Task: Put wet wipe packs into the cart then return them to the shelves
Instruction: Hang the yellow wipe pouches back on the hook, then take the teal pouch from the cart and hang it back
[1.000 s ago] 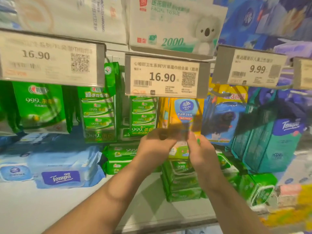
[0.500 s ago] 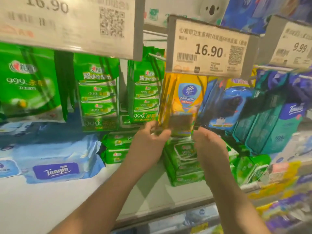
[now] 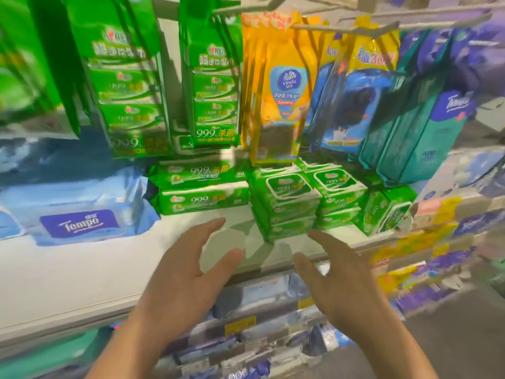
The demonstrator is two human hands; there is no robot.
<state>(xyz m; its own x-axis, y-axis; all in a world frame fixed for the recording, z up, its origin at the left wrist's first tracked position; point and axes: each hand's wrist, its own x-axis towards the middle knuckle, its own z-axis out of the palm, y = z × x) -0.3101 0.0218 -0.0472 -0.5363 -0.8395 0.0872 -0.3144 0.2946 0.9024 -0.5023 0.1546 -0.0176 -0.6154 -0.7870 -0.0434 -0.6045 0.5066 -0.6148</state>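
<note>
A yellow Vinda wet wipe pack (image 3: pixel 281 94) hangs from a peg at the shelf's middle, in front of several like it. My left hand (image 3: pixel 188 274) and my right hand (image 3: pixel 336 280) are both below it, in front of the white shelf (image 3: pixel 68 272), fingers spread and holding nothing. Stacks of small green wipe packs (image 3: pixel 287 198) lie on the shelf just beyond my fingertips. No cart is in view.
Green hanging multipacks (image 3: pixel 128 86) fill the left pegs. Blue and teal Tempo packs (image 3: pixel 426 116) hang at the right. A blue Tempo wipe pack (image 3: pixel 79 206) lies on the shelf at the left. Lower shelves with blue and purple packs (image 3: pixel 259 332) run below the shelf edge.
Both hands let go of the yellow pack, which now hangs on its peg, and dropped back toward me with fingers spread. The view tilted down; the price tags left the frame.
</note>
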